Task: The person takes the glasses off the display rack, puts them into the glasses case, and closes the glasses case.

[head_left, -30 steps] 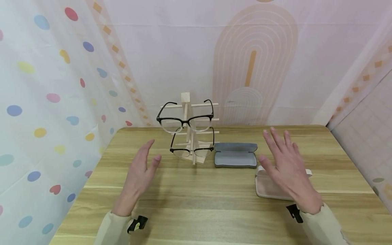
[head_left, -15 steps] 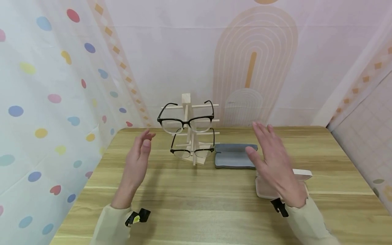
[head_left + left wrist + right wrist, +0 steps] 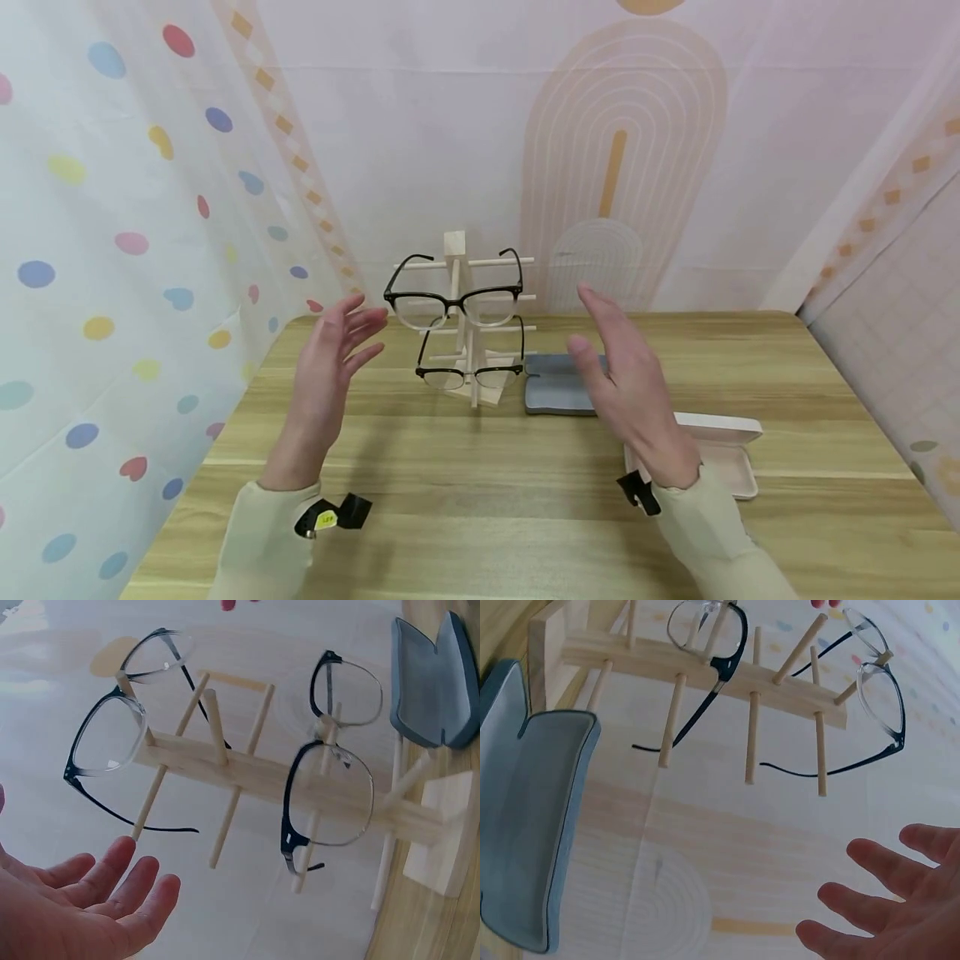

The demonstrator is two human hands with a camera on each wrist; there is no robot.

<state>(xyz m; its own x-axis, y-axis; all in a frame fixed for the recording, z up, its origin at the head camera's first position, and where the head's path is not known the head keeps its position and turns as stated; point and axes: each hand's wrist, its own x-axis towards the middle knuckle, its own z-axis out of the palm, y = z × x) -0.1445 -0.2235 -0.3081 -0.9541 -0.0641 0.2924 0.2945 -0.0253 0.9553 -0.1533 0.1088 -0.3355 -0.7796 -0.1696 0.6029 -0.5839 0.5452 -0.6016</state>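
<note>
Two pairs of eyeglasses hang on a wooden peg stand (image 3: 455, 243). The upper eyeglasses (image 3: 453, 302) have a black top rim and clear lower rims; the lower eyeglasses (image 3: 470, 372) are black-browed with thin rims. My left hand (image 3: 322, 379) is raised left of the stand, fingers loosely bent and apart from the upper pair. In the left wrist view, its fingertips (image 3: 166, 889) lie near a peg and hold nothing. My right hand (image 3: 626, 387) hovers right of the stand, fingers extended, nothing in it. It partly hides an open grey glasses case (image 3: 558, 393).
An open white glasses case (image 3: 731, 467) lies at the right, partly behind my right wrist. Everything stands on a wood-grain table (image 3: 465, 492). A patterned curtain (image 3: 420, 125) closes off the back and left side.
My right hand has moved left toward the stand, uncovering more of the white case. My left hand has drifted slightly left and up, its fingers turning inward. The eyeglasses have stayed put.
</note>
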